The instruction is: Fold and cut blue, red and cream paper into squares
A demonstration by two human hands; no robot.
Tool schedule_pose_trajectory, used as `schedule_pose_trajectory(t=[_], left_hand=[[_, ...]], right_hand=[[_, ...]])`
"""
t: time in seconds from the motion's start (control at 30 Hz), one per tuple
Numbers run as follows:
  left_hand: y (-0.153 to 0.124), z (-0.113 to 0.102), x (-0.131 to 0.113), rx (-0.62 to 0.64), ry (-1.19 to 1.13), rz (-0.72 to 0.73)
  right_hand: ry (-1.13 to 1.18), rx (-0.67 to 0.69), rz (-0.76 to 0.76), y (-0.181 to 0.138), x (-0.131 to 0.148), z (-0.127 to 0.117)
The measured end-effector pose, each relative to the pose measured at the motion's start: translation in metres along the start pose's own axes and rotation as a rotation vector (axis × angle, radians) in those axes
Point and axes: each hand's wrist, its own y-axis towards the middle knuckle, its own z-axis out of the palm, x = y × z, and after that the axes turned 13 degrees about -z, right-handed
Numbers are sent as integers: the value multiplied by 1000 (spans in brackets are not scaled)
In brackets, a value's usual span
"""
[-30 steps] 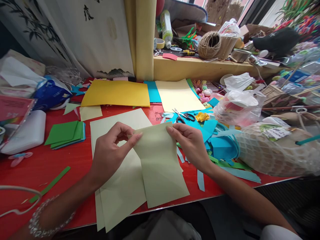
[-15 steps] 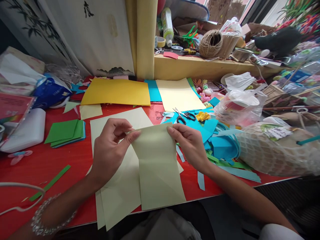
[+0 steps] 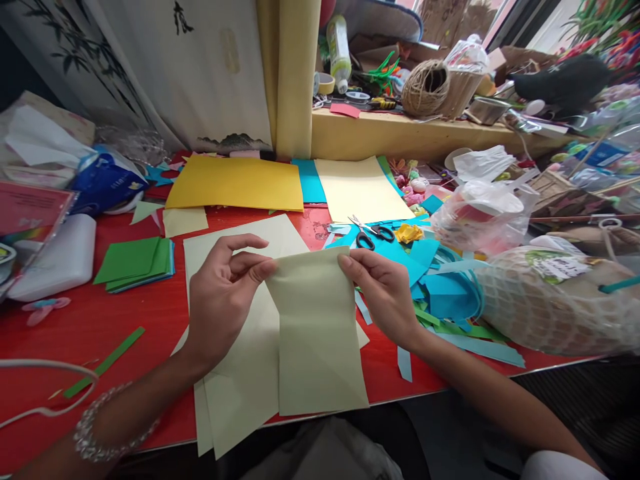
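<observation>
A pale green sheet of paper (image 3: 320, 333) is lifted at its far edge between my two hands, its near part reaching down to the table's front edge. My left hand (image 3: 227, 293) pinches the upper left corner between thumb and fingers, the index finger raised off it. At the upper right corner, my right hand (image 3: 377, 287) grips the paper with thumb and forefinger. More pale green sheets (image 3: 240, 393) lie underneath and to the left, some overhanging the front edge. Scissors (image 3: 369, 233) with black handles rest beyond my right hand.
Blue paper scraps (image 3: 445, 287) are heaped at the right, beside a netted bundle (image 3: 560, 300). Green paper squares (image 3: 133, 260) are stacked on the left. Yellow card (image 3: 235, 183) and cream paper (image 3: 357, 187) lie at the back, below a cluttered ledge (image 3: 380, 130).
The whole view has shifted slightly, with things appearing a little further right. Both hands keep their hold on the sheet; my left index finger has lifted away from the paper.
</observation>
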Motion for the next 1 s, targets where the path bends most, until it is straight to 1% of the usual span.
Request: schedule_pose_trajectory(t=[0.07, 0.17, 0.27, 0.33, 0.43, 0.53, 0.63, 0.7, 0.87, 1.0], left_hand=[[2, -1, -2, 42, -11, -49], [9, -1, -1, 154, -48, -130], [12, 1, 1, 240, -57, -157], [9, 3, 1, 279, -45, -162], [2, 5, 1, 280, -37, -170], [-2, 6, 2, 233, -20, -167], [-2, 5, 5, 203, 15, -156], [0, 3, 6, 207, 31, -148], [3, -1, 4, 261, 0, -110], [4, 0, 1, 352, -61, -156]], right_hand=[[46, -15, 16, 1, 1, 0], [100, -53, 41, 3, 2, -2], [110, -88, 47, 5, 1, -5], [93, -89, 41, 6, 1, -6], [62, -56, 32, 5, 0, -5], [22, -26, 32, 2, 0, -2], [-23, -14, 19, 1, -1, -1], [-27, -11, 21, 1, -1, -1], [31, -7, 56, 3, 0, -1], [92, -16, 56, 3, 0, -1]])
